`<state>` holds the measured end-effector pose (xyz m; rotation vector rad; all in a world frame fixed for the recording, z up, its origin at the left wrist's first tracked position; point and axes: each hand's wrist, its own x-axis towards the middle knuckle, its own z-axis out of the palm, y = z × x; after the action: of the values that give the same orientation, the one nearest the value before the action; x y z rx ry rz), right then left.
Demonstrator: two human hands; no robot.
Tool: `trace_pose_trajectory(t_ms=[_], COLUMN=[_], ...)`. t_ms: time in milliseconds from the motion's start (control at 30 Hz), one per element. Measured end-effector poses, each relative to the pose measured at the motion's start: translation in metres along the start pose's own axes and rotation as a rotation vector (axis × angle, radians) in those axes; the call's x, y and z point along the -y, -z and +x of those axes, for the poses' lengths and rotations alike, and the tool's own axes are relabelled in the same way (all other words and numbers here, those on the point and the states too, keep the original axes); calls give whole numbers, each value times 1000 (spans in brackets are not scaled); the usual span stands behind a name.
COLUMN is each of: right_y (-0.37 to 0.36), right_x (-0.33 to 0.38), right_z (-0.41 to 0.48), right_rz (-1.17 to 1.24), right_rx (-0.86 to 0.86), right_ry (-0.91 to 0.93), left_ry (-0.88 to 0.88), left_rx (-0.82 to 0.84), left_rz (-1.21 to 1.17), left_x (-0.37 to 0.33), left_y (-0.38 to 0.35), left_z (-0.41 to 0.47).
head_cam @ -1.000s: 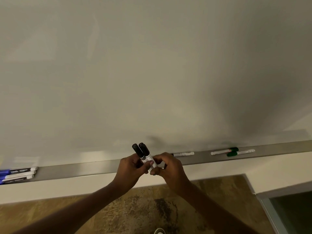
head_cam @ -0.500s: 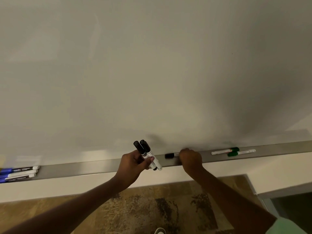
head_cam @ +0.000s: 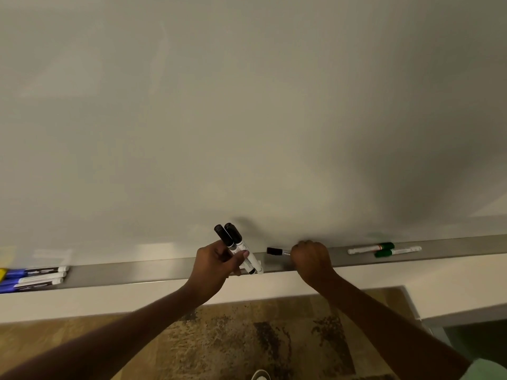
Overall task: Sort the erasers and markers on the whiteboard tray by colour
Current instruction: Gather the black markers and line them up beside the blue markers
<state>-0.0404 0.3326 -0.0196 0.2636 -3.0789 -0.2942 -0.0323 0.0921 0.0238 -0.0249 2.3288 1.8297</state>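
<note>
Green markers (head_cam: 384,249) right of hands, blue markers (head_cam: 33,278) far left

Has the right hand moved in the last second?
Yes. The right hand went from the left hand rightward to the tray, closing on a black marker lying there.

The whiteboard (head_cam: 247,105) was a plain off-white with a greyish shadow toward the right. Its tray (head_cam: 151,272) was dull silver-grey. The two markers (head_cam: 238,246) in the left hand (head_cam: 216,266) had black caps and white barrels with small dark print. The marker (head_cam: 275,251) at the right hand (head_cam: 311,259) showed a black cap. Two markers (head_cam: 384,249) further right had green caps and white barrels, one with a thin orange band. The markers (head_cam: 35,277) at far left were blue-capped with white and black barrels. The floor (head_cam: 247,338) was mottled tan and brown with dark speckled patches. A sleeve (head_cam: 485,370) was pale green.
</note>
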Motion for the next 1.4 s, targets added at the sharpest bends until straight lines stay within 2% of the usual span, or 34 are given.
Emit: trace_pose_trajectory(t_ms=[100, 233, 300, 400, 500, 800, 967, 1167, 1400], right_y=[16, 31, 39, 52, 62, 80, 83, 87, 96], right_x=[10, 32, 42, 55, 64, 88, 115, 143, 168], right_z=[-6, -14, -16, -12, -4, 4, 0, -3, 6], right_rz=[202, 544, 760, 1104, 1336, 1616, 1638, 1765, 1758], right_rx=[-137, -203, -151, 14, 101, 176, 178, 271, 254], right_ry=[-1, -73, -92, -142, -126, 6, 28, 41, 40], left_ry=[-4, -25, -32, -43, -70, -131, -110, -129, -133], left_rx=[7, 40, 43, 56, 60, 36, 12, -42, -85], left_rz=[-29, -69, -50, -45, -54, -39, -46, -30, -76], left_x=[-2, -4, -2, 0, 0, -6, -6, -4, -1], left_y=[7, 17, 21, 25, 27, 44, 59, 77, 100], left_z=[-1, -6, -9, -11, -13, -14, -15, -18, -19])
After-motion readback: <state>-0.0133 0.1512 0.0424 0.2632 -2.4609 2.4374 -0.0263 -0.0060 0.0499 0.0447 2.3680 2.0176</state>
